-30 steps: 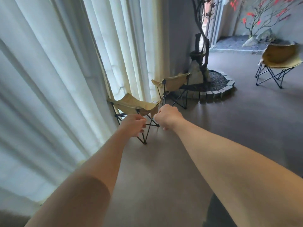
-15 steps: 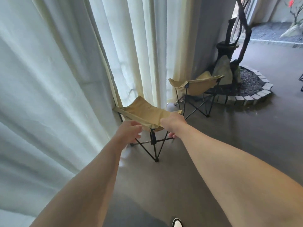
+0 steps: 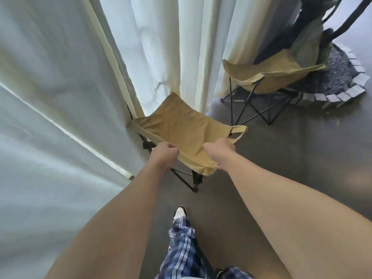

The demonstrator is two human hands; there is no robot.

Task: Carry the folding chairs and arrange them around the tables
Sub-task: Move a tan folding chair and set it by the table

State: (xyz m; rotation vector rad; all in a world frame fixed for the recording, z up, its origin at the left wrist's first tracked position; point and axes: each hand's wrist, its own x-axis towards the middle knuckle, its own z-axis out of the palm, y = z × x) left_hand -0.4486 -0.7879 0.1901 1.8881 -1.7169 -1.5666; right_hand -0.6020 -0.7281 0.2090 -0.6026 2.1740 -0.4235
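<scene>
both hands are on the near folding chair (image 3: 181, 125) right now, the tan one standing on the grey floor (image 3: 302, 158) tight against the pale curtain (image 3: 60, 97). left hand (image 3: 164, 156) grips the front edge of the fabric seat towards its left side, fingers curled under the cloth and clamped on it. right hand (image 3: 219, 150) grips the same front edge further right, just by the strap loop at the seat's right corner, fingers wrapped under the fabric and clamped too. the seat cloth sags and bunches between the 2 hands, and the chair's black legs (image 3: 193, 180) show beneath, feet on the floor as far as can be seen.

behind and to the right, well apart from the hands, stands a second folding chair (image 3: 269, 77), same tan fabric on a black crossed frame, beside the curtain's end. just past it, a curved border of grey blocks (image 3: 342, 95) rings a bed of dark gravel with dark trunks rising from it. down at the bottom, a leg in blue plaid trousers (image 3: 181, 244) and a white-toed shoe (image 3: 179, 212) planted on the floor between the arms.
</scene>
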